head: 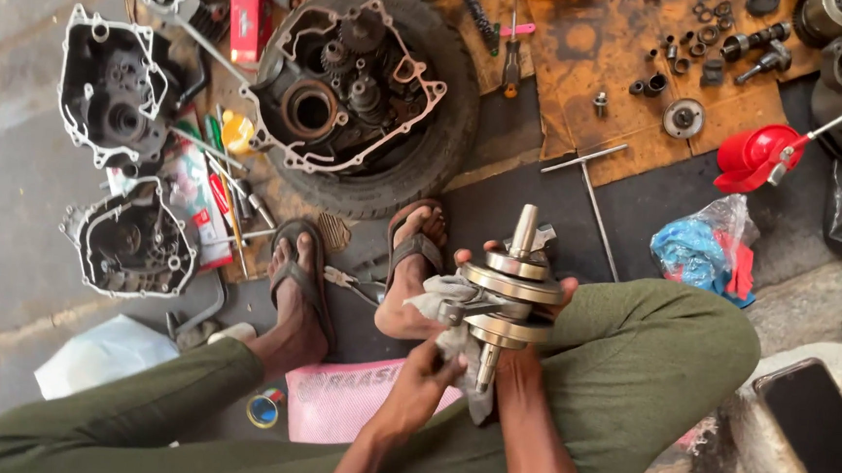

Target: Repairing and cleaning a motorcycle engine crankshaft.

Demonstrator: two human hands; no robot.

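You hold a steel crankshaft (513, 296) above your right knee, its axis running near upright with a slight tilt. Two round, thick flywheel webs sit stacked one over the other with a narrow gap between them, their rims bright and worn. A tapered shaft end sticks up from the top web; a thinner shaft points down from the lower one. A connecting rod juts out leftward from the gap. A grey, dirty rag (446, 311) is pressed against the webs' left side and hangs below them.
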